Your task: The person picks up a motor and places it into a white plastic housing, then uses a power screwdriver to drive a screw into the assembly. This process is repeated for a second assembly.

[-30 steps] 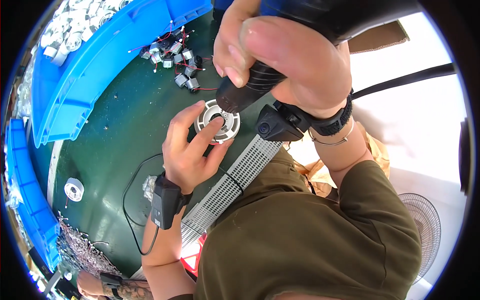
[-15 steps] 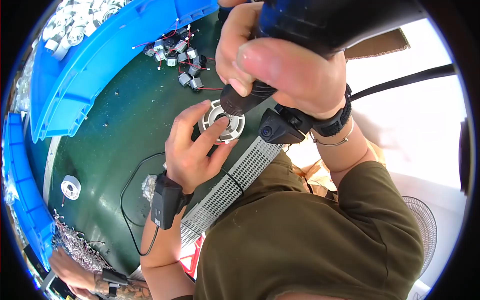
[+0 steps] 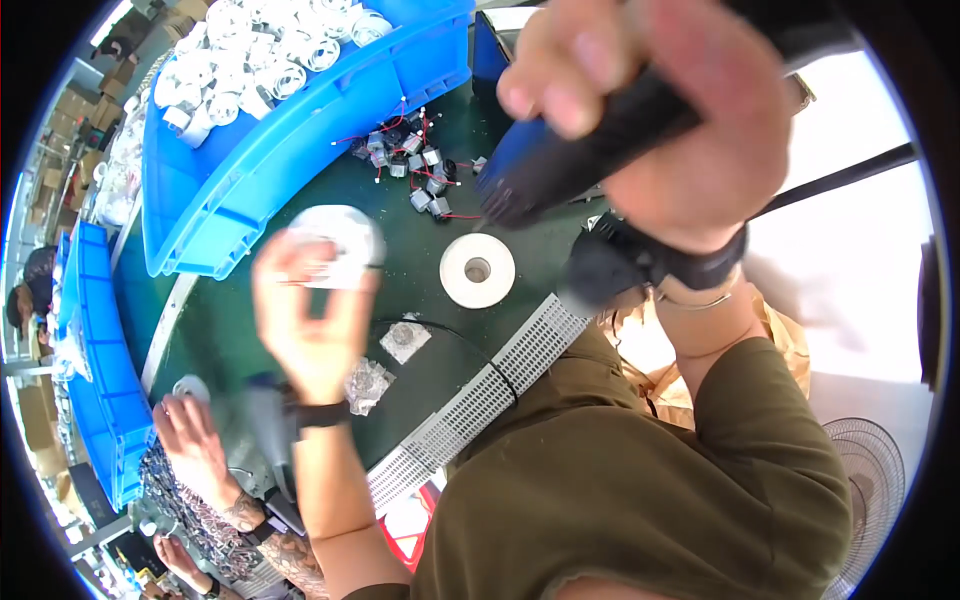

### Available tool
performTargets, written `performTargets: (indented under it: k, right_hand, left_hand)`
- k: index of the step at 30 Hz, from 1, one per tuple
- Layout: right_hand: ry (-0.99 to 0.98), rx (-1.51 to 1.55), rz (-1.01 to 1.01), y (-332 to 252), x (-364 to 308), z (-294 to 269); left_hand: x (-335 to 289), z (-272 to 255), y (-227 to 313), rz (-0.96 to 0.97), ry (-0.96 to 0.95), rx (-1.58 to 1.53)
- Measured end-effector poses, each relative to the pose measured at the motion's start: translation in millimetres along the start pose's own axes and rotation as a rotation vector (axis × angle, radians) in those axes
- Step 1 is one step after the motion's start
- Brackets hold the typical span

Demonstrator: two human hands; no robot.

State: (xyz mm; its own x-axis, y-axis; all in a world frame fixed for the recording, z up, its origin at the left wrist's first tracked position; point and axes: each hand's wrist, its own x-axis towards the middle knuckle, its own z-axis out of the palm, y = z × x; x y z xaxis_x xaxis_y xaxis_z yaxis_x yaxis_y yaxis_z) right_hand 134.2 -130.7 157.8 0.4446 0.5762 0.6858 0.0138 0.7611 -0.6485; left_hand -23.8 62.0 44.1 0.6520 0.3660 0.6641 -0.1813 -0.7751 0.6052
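A round white plastic housing (image 3: 352, 238) is above the green table (image 3: 225, 325), pinched in the left hand (image 3: 315, 320); a loose pinch could drop it. The right hand (image 3: 715, 140) grips a black cylindrical power driver (image 3: 575, 152), whose tip might knock the nearby white ring-shaped block (image 3: 457, 286)

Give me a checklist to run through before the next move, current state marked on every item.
1. Left hand has hold of the white round part: ok.
2. Right hand grips the black tool: ok.
3. Tool apart from the white round part: ok.
4. Screws in the white round part fully seated: cannot tell, the part is blurred.
5. White ring lying flat on the green table: ok.
6. Co-worker's hand apart from both hands: ok, off at lower left.
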Motion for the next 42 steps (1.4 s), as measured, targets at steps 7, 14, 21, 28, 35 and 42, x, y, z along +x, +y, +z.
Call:
performTargets:
  k: [7,14,21,28,35,42]
  right_hand:
    - [0.357,-0.43,0.419,1,4,3]
    - [0.193,-0.659,0.32,31,-1,-25]
    - [0.393,-0.955,-0.569,61,-18,-24]
    - [-0.264,-0.978,0.378,91,-25,-21]
    - [-0.273,-0.83,0.404,83,-26,-16]
    - [-0.117,-0.654,0.45,76,-29,-29]
  left_hand:
    - [-17,-125,-108,-0.261,-0.232,0.952]
    - [36,21,-30,-0.294,-0.09,0.247]
    - [53,51,-67,-0.767,-0.329,-0.601]
    - [68,5,-19,-0.386,-0.687,-0.403]
    - [76,-26,21,-0.183,-0.496,-0.208]
    - [216,-51,-108,0.036,-0.257,0.529]
